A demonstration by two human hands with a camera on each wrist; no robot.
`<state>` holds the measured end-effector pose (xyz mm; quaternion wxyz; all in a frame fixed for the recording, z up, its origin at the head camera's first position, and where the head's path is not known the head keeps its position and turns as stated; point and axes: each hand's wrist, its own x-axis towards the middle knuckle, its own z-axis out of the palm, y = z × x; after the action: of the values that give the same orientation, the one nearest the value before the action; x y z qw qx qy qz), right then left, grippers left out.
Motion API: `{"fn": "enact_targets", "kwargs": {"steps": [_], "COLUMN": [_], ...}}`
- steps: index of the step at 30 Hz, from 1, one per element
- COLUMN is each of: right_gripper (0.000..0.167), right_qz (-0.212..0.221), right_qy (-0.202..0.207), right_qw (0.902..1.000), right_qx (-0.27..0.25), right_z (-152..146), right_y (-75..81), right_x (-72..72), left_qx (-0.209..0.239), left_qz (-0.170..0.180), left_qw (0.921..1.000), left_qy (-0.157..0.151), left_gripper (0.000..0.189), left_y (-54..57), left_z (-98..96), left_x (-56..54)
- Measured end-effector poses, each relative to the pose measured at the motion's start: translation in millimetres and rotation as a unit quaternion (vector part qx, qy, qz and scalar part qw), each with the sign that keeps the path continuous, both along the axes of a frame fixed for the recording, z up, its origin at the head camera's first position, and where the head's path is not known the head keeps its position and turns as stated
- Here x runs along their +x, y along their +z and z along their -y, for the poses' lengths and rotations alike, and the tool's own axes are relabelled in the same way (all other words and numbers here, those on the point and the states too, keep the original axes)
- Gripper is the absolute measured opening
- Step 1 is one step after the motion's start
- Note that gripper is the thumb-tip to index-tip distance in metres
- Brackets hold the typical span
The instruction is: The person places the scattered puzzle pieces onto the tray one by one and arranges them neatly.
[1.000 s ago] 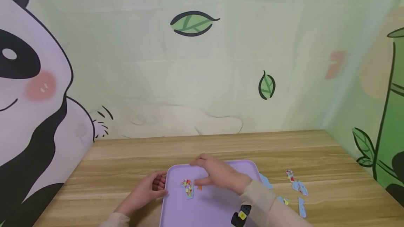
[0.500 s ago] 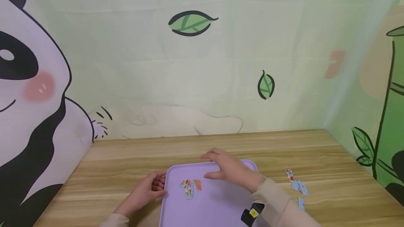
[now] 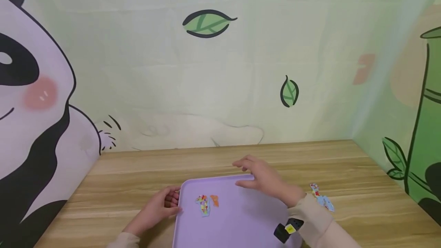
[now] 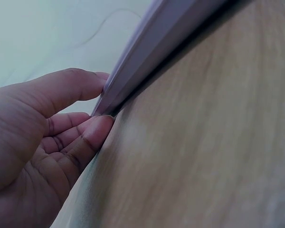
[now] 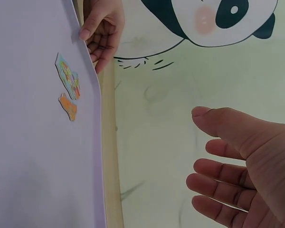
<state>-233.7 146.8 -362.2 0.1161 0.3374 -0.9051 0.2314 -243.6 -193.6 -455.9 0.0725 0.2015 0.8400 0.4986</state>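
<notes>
Since the earliest frame, the right hand (image 3: pixel 267 179) has moved off the orange piece (image 3: pixel 215 201), across the tray (image 3: pixel 234 227) to its far edge, leaving that piece in plain sight. It lies on the tray, just beside the patterned piece (image 3: pixel 203 204). More loose pieces (image 3: pixel 325 203) lie on the surface (image 3: pixel 113 186) beyond the right arm.

One placement looks done, and the step in hand seems to be the move away from it. Next, judging by the layout, would come fetching another piece: a low reach to the right, then a thin pinch, since the pieces look flat.

Right fingers (image 5: pixel 213 188) are relaxed and wide of the thumb, with nothing between them. Left hand (image 3: pixel 158 206) has its thumb and fingers (image 4: pixel 96 132) pinched together on the tray's left edge, probably to steady it.
</notes>
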Motion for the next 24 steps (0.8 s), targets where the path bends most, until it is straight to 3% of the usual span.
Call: {"fn": "enact_targets", "kwargs": {"steps": [8, 24], "right_gripper": [0.042, 0.033], "right_qz": [-0.019, 0.044], "right_qy": [-0.009, -0.065], "right_qw": [0.9998, 0.9954], "right_qx": [-0.008, -0.055], "right_z": [-21.5, -59.5], "right_y": [-4.3, -13.3], "right_x": [0.2, 6.0], "left_qx": [0.005, 0.009], "left_qz": [0.008, 0.007], "left_qw": [0.9999, 0.9999], "left_qy": [0.007, 0.005], "left_gripper": [0.065, 0.065], "left_y": [0.6, 1.5], "left_z": [-0.1, -0.2], "left_x": [0.7, 1.6]}}
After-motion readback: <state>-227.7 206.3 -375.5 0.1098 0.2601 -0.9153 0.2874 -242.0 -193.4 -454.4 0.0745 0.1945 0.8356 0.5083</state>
